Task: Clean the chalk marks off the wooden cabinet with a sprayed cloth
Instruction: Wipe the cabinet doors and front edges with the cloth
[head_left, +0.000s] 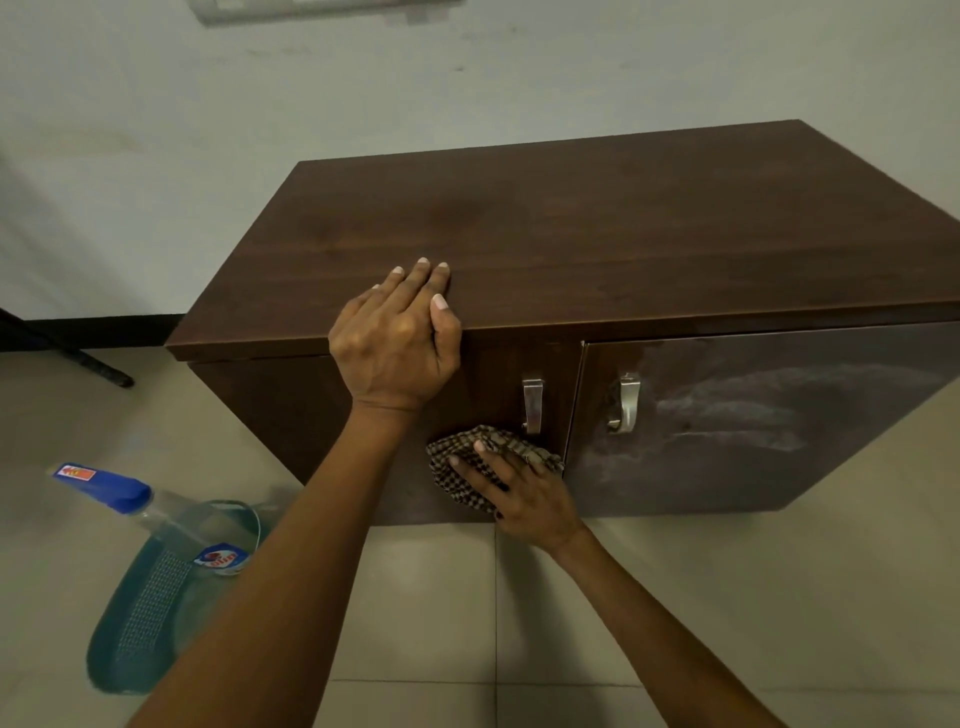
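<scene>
Cloth (454, 486) is pressed to the left door (291, 410) of the cabinet (571, 234) by the right hand (524, 499), fingers (483, 470) spread; the left hand (395, 343) is laid on top, fingers together. Probable chalk (727, 410) is smeared over the right door (701, 483).

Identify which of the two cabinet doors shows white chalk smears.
The right-hand door, streaked white beyond its handle; the left-hand door, where the right hand presses the cloth, looks plain dark.

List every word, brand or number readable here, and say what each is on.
"olin": round label on the spray bottle; any letters before it are unclear.
Red sticker on the blue spray head: too blurred to read.
No other text shows.
</scene>
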